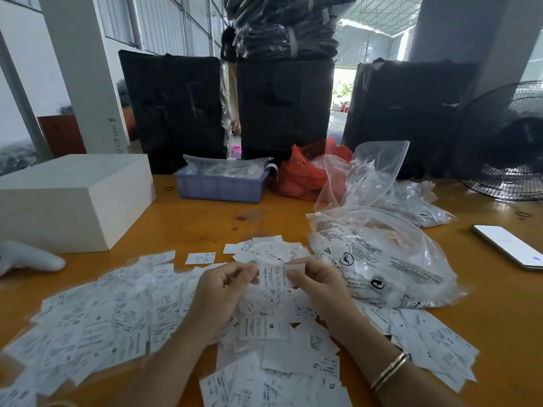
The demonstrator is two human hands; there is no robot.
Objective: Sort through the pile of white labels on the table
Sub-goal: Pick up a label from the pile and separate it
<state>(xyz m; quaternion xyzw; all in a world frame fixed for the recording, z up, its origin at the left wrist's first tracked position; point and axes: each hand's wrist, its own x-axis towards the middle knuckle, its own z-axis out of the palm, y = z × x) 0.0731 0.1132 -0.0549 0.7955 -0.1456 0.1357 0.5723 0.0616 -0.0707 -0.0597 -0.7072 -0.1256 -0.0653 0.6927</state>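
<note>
Pinching one label (274,276) between curled fingertips | left hand (219,286) | right hand (316,284) | raised over pile (117,318)

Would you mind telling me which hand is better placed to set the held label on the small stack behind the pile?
Probably the right hand: it pinches the label, and the small stack lies just beyond its fingertips.

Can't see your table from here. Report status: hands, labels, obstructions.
Left hand and right hand both pinching one label. Pile of labels spread loose below. Printed plastic bag crowds the right side.
</note>
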